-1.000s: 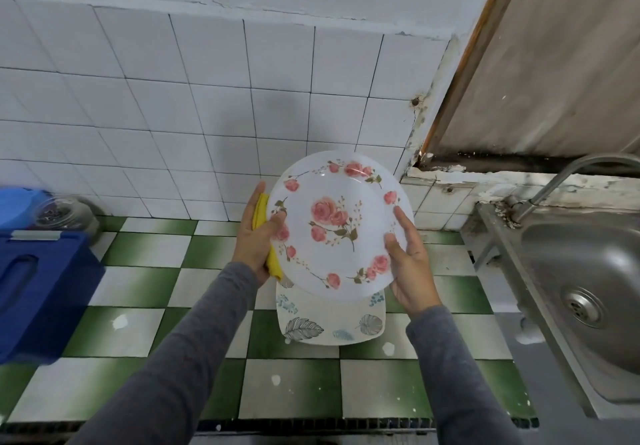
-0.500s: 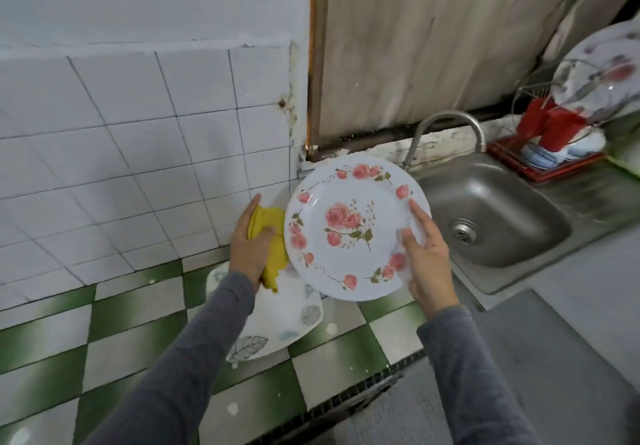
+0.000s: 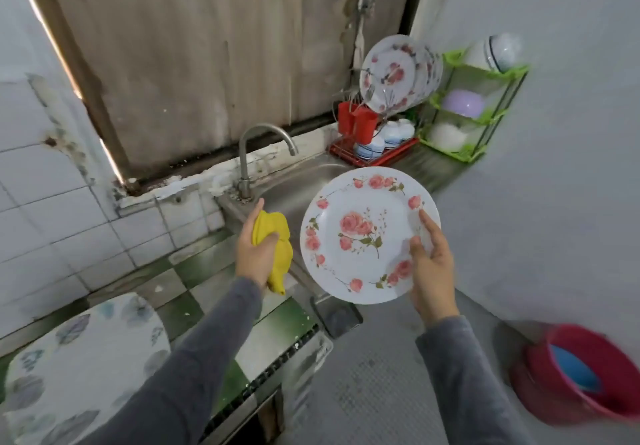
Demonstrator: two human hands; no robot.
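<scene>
Holding the plate [image 3: 360, 236] by its right rim, the right hand [image 3: 433, 268] has its thumb on the flowered face and its fingers behind. The plate is tilted up in the air over the front edge of the sink [image 3: 294, 195]. Its left rim is just beside the left hand [image 3: 252, 254], not touching, and that hand is clenched round a yellow cloth [image 3: 273, 233]. Open air lies above the plate up to the tap [image 3: 266, 143]. Beyond stand a crowded red dish rack [image 3: 374, 153] and a green shelf [image 3: 478, 112]. A leaf-patterned dish [image 3: 79, 368] lies on the counter [image 3: 207, 271] at lower left. A red bucket [image 3: 581, 375] at lower right is cut off by the frame. Most of the sink is hidden behind the plate, and the outer edges of the view are blurred
</scene>
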